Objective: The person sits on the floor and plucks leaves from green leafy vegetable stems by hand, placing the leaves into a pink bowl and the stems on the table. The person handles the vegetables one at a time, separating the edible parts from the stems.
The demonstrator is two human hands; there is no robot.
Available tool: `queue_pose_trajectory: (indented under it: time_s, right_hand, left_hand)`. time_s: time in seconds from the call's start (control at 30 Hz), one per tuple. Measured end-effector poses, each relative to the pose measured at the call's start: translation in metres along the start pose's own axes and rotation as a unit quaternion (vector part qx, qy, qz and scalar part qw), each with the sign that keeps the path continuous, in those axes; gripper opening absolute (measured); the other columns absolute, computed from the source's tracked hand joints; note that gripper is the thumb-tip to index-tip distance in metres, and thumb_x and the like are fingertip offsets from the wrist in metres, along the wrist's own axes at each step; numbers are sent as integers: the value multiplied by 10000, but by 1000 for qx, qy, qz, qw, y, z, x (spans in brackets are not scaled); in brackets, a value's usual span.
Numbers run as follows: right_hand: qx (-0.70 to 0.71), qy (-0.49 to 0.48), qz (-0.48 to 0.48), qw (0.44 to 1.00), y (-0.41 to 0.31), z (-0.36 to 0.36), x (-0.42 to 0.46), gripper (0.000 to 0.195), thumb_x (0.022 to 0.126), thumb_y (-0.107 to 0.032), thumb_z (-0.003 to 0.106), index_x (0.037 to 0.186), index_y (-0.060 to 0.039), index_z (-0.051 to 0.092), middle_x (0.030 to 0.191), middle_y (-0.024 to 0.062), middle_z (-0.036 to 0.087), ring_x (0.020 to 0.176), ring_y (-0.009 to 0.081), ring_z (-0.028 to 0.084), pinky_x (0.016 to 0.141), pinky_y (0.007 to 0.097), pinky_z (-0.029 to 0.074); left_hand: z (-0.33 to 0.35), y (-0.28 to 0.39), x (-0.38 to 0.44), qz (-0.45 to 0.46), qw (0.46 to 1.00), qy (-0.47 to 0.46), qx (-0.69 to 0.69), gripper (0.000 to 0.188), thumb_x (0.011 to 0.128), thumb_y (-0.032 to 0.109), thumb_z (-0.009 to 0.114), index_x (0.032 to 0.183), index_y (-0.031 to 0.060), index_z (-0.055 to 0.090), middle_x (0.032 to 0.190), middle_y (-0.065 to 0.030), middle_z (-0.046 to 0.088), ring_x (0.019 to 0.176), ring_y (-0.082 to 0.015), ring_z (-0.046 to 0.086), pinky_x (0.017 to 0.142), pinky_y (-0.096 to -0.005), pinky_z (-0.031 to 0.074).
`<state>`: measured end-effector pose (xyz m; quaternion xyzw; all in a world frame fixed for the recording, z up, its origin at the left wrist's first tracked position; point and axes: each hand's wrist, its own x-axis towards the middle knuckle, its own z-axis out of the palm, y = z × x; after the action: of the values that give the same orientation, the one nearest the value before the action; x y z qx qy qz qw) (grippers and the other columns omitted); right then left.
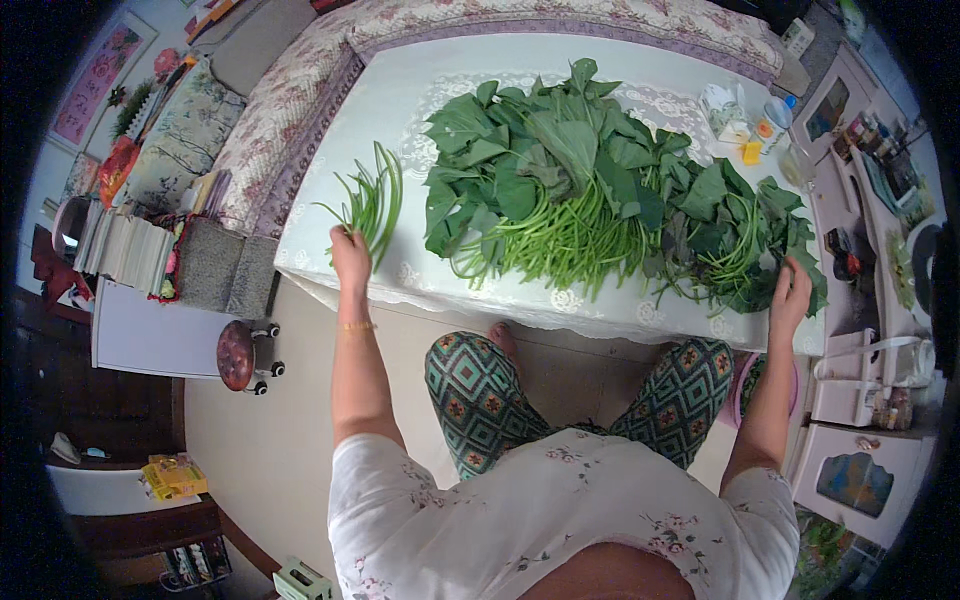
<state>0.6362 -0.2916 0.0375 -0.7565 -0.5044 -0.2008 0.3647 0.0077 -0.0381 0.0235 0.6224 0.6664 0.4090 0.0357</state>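
My left hand (pixel 351 251) holds a small bunch of thin green stems (pixel 375 199) over the left part of the table, which has a pale lace-patterned cloth (pixel 352 120). A large heap of leafy greens (pixel 562 150) lies across the middle, its cut stems (pixel 577 240) pointing towards me. To its right is a looser pile of leafy greens (pixel 720 217). My right hand (pixel 793 296) is at the front right edge of that pile, fingers bent against the leaves; whether it grips one cannot be told.
A clear jar with a blue part (pixel 776 112), a yellow item (pixel 751 153) and a plastic bag (pixel 721 103) stand at the back right. A pink basin (pixel 793 386) is on the floor beside my right forearm. A wheeled stool (pixel 236 356) stands left; a floral-covered sofa (pixel 285 112) borders the table.
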Motion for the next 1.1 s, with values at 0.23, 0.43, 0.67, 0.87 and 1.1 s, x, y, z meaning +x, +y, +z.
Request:
queue_pose_trajectory:
  time_s: [0.23,0.43,0.67,0.87,1.1]
  right_hand:
    - [70,-69,-73,992,-88,-14,-23,100,739,-23,561,833,-20,596,865,136,598,833,306,551,749,359,440]
    - [221,-125,-9,967,-134,18,-12,100,723,-21,586,818,-39,613,814,113,606,764,278,572,691,341,462]
    - [179,-140,-239,944,-219,96,30,229,732,-104,569,955,-52,567,1010,123,555,935,292,531,793,365,447]
    - [123,-325,1,938,-185,146,58,402,719,-122,588,1103,-80,476,1101,188,512,913,368,545,791,428,444]
    - [587,-213,213,751,-145,121,64,330,779,36,480,1106,5,447,991,76,582,939,139,543,818,285,411]
  left_hand:
    - [23,-31,45,-8,923,-207,325,222,800,141,438,941,55,587,1009,-179,538,943,-353,525,755,-438,464]
    - [26,57,25,178,958,-48,218,219,747,109,587,955,44,599,955,-150,563,893,-321,513,769,-408,434]
    - [56,245,-68,433,872,-188,-132,209,721,101,621,919,40,598,980,-129,569,937,-311,506,831,-374,408]
    - [78,262,-92,449,863,-227,-39,277,688,121,649,951,47,601,1128,-153,495,1033,-332,455,877,-388,389]
    - [74,247,-91,417,878,-181,-151,131,747,45,576,873,21,603,1021,-138,565,965,-307,511,838,-376,410]
